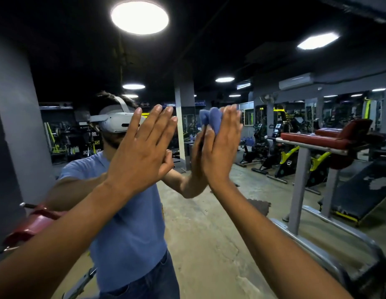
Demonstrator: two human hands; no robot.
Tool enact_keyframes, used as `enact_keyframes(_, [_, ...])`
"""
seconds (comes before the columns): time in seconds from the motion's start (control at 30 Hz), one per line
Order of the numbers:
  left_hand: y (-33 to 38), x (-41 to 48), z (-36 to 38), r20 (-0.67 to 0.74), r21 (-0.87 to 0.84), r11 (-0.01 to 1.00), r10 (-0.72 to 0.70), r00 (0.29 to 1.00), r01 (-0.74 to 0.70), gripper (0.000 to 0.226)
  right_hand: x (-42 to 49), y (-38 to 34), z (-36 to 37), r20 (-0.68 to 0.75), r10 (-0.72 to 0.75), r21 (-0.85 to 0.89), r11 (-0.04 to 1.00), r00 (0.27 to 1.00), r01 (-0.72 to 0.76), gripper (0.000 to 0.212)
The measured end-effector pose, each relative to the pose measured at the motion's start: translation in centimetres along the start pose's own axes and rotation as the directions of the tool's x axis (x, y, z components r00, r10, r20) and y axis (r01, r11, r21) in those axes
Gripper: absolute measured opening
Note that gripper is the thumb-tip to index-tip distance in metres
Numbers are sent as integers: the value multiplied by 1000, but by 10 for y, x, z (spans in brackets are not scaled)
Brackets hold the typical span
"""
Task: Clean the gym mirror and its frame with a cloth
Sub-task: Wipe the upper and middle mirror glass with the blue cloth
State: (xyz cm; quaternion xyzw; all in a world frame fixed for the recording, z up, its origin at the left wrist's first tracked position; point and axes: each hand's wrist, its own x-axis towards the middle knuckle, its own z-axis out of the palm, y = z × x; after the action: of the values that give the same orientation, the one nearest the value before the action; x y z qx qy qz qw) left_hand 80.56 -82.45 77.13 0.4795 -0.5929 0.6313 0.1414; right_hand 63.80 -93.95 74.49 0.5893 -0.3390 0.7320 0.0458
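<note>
While the blue cloth (pixel 211 121) is pressed flat on the mirror (pixel 209 223) up at head height, the job looks like it is in the middle. I cannot tell which parts of the glass are clean already, and I think the frame, which I cannot see, is left to do. One cloth is here, under the right hand (pixel 222 145), whose fingers are straight and push it on the glass. The left hand (pixel 142 147) is flat on the glass too, holding nothing. That makes two hands. Beside them stands one red padded bench (pixel 317 137).
</note>
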Motion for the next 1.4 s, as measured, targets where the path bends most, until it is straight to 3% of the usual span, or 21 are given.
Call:
enact_keyframes(0.1, [-1,0,2,-17,6,1000,2,1000,-1,75,-23,-6,-3,138,-328,-8,943,934,333,64])
enact_keyframes(0.17, [1,0,3,-19,4,1000,1,1000,-1,75,-23,8,-10,184,-450,-28,886,874,463,64])
enact_keyframes(0.33, [2,-1,3,-15,21,1000,-3,1000,4,76,32,-22,3,29,-247,7,969,969,247,63])
enact_keyframes(0.43, [1,-1,1,-39,-2,1000,-20,999,20,75,38,-44,9,70,-329,22,944,942,328,64])
enact_keyframes(0.57, [-1,-3,-1,-35,-23,999,-33,999,32,74,27,-19,-2,213,-538,-73,824,816,562,64])
enact_keyframes(0.6, [-1,-3,-1,-30,-15,999,-32,999,32,75,33,-12,-4,214,-531,-105,822,820,560,65])
enact_keyframes(0.7, [0,-3,1,-15,3,1000,-28,999,28,77,61,-16,-5,119,-327,-90,937,937,338,65])
enact_keyframes(0.77, [0,-3,1,-11,5,1000,-28,1000,28,76,64,-30,-1,102,-257,-58,963,961,264,66])
enact_keyframes(0.83, [0,-2,0,-26,-7,999,-32,999,31,75,46,-38,1,156,-338,-37,937,928,347,64])
enact_keyframes(0.97, [0,-2,-2,-37,-44,999,-29,999,27,75,-2,-7,-13,329,-567,-33,792,755,610,68])
enact_keyframes(1.0, [0,-3,-2,-32,-43,999,-31,999,30,76,-4,8,-17,333,-583,-71,769,742,636,69])
enact_keyframes(1.07, [0,-3,-2,-19,-32,999,-27,999,27,75,2,31,-21,261,-499,-141,827,826,544,67])
enact_keyframes(1.13, [1,-3,-3,-24,9,1000,21,999,-21,72,8,40,-23,133,-253,-122,955,958,270,64])
enact_keyframes(1.2, [11,-8,-1,-33,30,996,81,996,-80,70,-7,33,-23,70,-93,-60,993,993,97,63])
enact_keyframes(1.27, [33,-21,3,8,17,990,138,990,-138,72,-52,32,-22,102,-145,-9,989,984,146,62])
enact_keyframes(1.4, [65,-46,14,74,-81,981,184,980,-178,71,-149,72,-38,286,-346,25,935,894,354,60])
